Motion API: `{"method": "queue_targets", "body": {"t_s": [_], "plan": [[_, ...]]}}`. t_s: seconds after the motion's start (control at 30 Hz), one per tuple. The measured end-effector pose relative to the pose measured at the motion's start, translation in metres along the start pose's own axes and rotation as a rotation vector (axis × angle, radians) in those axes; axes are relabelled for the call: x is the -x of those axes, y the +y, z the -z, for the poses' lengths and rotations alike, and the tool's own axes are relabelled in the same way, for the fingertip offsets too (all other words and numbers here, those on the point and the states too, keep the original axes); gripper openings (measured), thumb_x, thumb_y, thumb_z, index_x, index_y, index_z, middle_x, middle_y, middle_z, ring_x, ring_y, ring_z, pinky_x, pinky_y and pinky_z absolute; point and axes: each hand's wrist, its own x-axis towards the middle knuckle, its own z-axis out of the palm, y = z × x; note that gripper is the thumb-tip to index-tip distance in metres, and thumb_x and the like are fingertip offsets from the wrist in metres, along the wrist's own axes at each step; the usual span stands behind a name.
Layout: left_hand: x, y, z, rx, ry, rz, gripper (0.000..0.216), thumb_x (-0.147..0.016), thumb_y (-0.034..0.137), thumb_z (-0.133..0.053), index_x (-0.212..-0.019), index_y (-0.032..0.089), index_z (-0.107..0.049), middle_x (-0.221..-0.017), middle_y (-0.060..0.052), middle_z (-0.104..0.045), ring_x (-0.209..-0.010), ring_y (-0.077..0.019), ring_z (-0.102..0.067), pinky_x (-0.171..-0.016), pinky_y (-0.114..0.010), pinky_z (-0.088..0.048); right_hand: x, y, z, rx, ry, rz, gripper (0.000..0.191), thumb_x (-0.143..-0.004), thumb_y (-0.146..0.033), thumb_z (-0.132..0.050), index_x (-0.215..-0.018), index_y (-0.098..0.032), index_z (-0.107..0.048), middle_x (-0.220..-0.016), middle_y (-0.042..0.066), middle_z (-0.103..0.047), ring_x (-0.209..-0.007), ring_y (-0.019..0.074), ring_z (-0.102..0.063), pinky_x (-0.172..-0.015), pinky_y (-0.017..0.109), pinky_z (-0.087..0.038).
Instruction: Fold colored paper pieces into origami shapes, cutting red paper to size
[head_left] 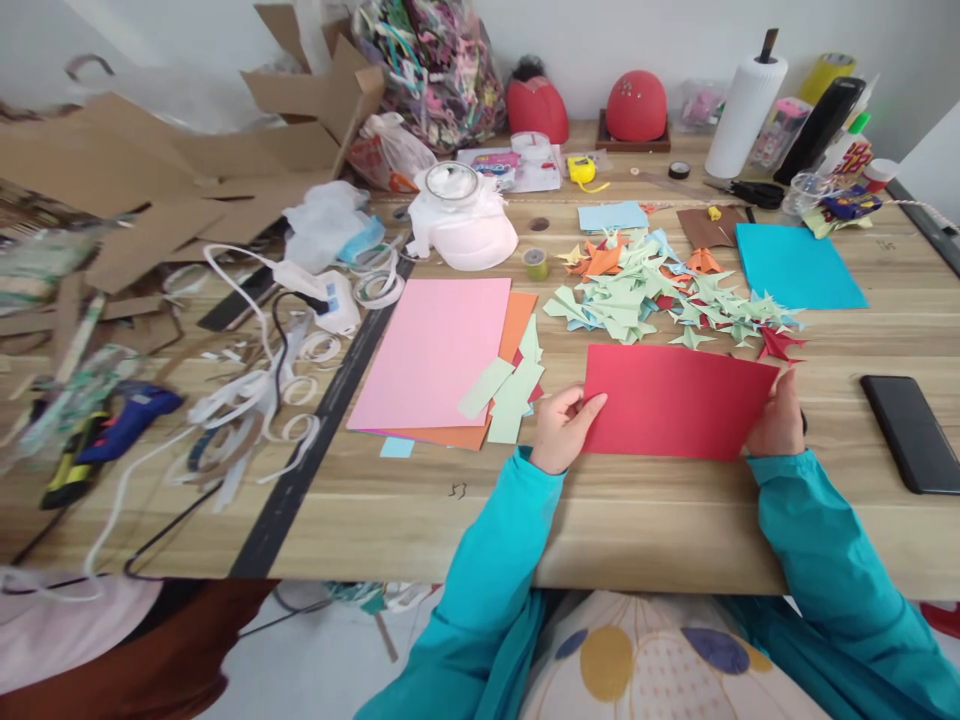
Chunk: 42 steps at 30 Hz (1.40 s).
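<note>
Paper (679,405), red, extended between my left hand (561,428) and my right hand (778,418), each gripping one end; uneven pulling could have creased it, and a forward push could have scattered the folded pieces (628,285) just beyond both hands.

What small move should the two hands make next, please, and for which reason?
Perhaps bring the left and right ends of the red sheet together for a fold: the left hand and right hand hold it at those opposite ends, and many folded paper shapes lie just beyond it.
</note>
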Motion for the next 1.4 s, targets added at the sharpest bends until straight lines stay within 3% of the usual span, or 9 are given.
{"method": "queue_targets", "body": {"t_s": [0.07,0.2,0.3,0.6,0.7,0.8,1.07,1.4], "plan": [[0.0,0.0,0.0,0.001,-0.001,0.015,0.037,-0.076,0.05,-0.066,-0.061,0.017,-0.059,-0.063,0.0,-0.058,-0.059,-0.0121,-0.05,-0.054,-0.023,-0.043,0.0,0.002,-0.001,-0.113,0.064,0.019,0.065,-0.068,-0.082,-0.049,-0.089,-0.025,-0.072,-0.078,0.006,-0.074,-0.09,0.0293,-0.07,-0.073,0.041,-0.056],[0.0,-0.002,0.0,-0.011,0.005,0.03,0.04,-0.073,0.052,-0.068,-0.058,0.017,-0.057,-0.055,0.001,-0.052,-0.057,-0.0122,-0.049,-0.052,-0.023,-0.042,0.001,0.003,-0.004,-0.238,0.159,-0.01,0.039,-0.056,-0.054,-0.08,-0.079,-0.024,-0.072,-0.073,0.002,-0.074,-0.078,0.0269,-0.071,-0.071,0.039,-0.057],[-0.001,-0.004,0.0,-0.008,-0.005,0.039,0.039,-0.072,0.052,-0.069,-0.057,0.017,-0.057,-0.054,0.002,-0.051,-0.058,-0.0128,-0.05,-0.052,-0.023,-0.042,0.003,0.003,-0.007,-0.263,0.165,-0.035,0.032,-0.056,-0.043,-0.084,-0.077,-0.023,-0.072,-0.069,0.001,-0.074,-0.068,0.0239,-0.07,-0.066,0.038,-0.058],[0.001,-0.003,-0.002,0.097,-0.041,0.095,0.033,-0.073,0.049,-0.069,-0.068,0.016,-0.061,-0.063,0.0,-0.059,-0.066,-0.0156,-0.059,-0.062,-0.027,-0.051,0.003,0.004,-0.006,-0.241,0.137,-0.072,0.031,-0.058,-0.044,-0.083,-0.078,-0.022,-0.072,-0.068,0.001,-0.073,-0.066,0.024,-0.07,-0.06,0.037,-0.059],[0.0,-0.001,-0.005,0.228,0.028,0.06,0.032,-0.073,0.045,-0.071,-0.086,0.018,-0.06,-0.083,-0.004,-0.065,-0.073,-0.0162,-0.064,-0.068,-0.03,-0.054,0.003,0.006,-0.004,-0.226,0.1,-0.11,0.03,-0.059,-0.044,-0.082,-0.079,-0.023,-0.072,-0.067,0.001,-0.073,-0.064,0.0241,-0.07,-0.057,0.037,-0.059],[-0.002,-0.001,-0.005,0.243,0.134,-0.035,0.036,-0.072,0.04,-0.074,-0.095,0.02,-0.054,-0.098,-0.004,-0.062,-0.071,-0.0124,-0.063,-0.068,-0.027,-0.053,0.004,0.009,-0.003,-0.217,0.08,-0.099,0.029,-0.06,-0.044,-0.082,-0.08,-0.024,-0.073,-0.069,0.001,-0.074,-0.064,0.0237,-0.07,-0.058,0.037,-0.059],[-0.006,-0.005,0.001,0.078,0.188,-0.066,0.031,-0.073,0.041,-0.072,-0.087,0.019,-0.057,-0.083,-0.002,-0.062,-0.069,-0.0117,-0.06,-0.064,-0.024,-0.051,0.006,0.012,-0.002,-0.115,0.067,-0.006,0.026,-0.062,-0.043,-0.081,-0.079,-0.024,-0.074,-0.073,0.0,-0.075,-0.07,0.0226,-0.07,-0.064,0.036,-0.06],[-0.008,-0.007,0.003,0.112,0.235,0.01,0.033,-0.068,0.04,-0.076,-0.084,0.017,-0.06,-0.078,-0.003,-0.067,-0.074,-0.0156,-0.065,-0.069,-0.028,-0.053,0.008,0.01,0.001,-0.063,0.07,0.018,0.025,-0.063,-0.043,-0.081,-0.077,-0.024,-0.075,-0.074,0.0,-0.075,-0.067,0.0214,-0.069,-0.061,0.035,-0.059]]}}
